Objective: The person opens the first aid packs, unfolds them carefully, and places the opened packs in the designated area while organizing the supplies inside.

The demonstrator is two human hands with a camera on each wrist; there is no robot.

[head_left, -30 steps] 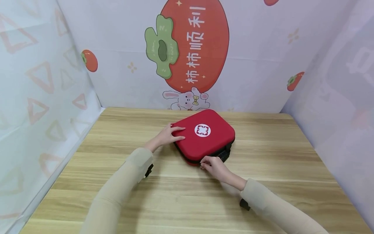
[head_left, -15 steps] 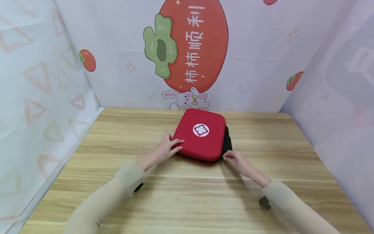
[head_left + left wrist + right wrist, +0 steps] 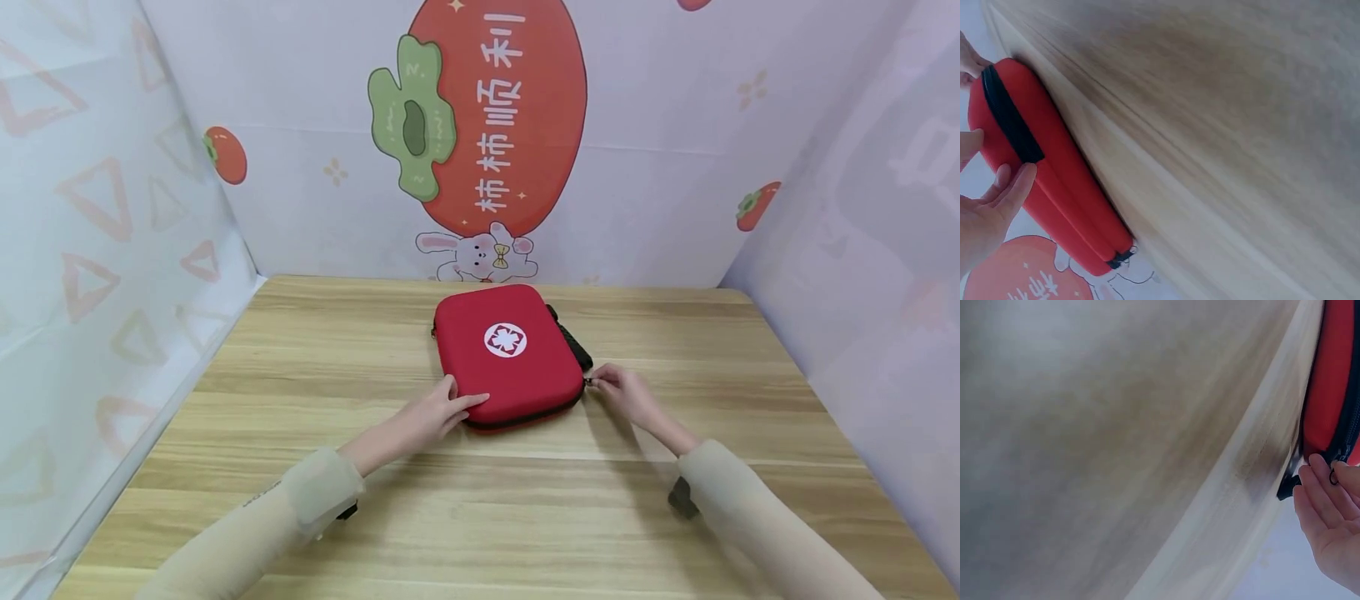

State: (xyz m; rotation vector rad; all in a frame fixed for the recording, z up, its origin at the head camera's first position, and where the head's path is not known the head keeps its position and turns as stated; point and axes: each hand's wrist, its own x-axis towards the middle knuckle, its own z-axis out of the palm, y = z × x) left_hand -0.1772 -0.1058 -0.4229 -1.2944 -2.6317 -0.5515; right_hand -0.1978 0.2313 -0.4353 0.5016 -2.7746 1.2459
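Observation:
A red zippered first-aid case (image 3: 517,379) lies closed on the table, a white emblem on its lid. My left hand (image 3: 427,414) rests at its near-left corner, fairly straight fingers touching the lid and the front side. The left wrist view shows those fingers (image 3: 1019,181) against the black zipper band (image 3: 1007,115). At the near-right corner my right hand (image 3: 630,400) pinches a zipper pull. Thumb and fingers meet at the pull's small dark ring (image 3: 1334,477) in the right wrist view. A black carry handle (image 3: 576,348) sticks out along the right side.
The wood-grain table (image 3: 480,517) extends around the case on every side. Behind it stands a white printed backdrop (image 3: 645,217), with further white sheets (image 3: 127,283) at left and right. A dark wrist device (image 3: 682,498) shows under the right sleeve.
The case has turned on the table, its handle side swinging round to the right. My right hand has moved right along the zipper; my left hand has come nearer along the case's left side.

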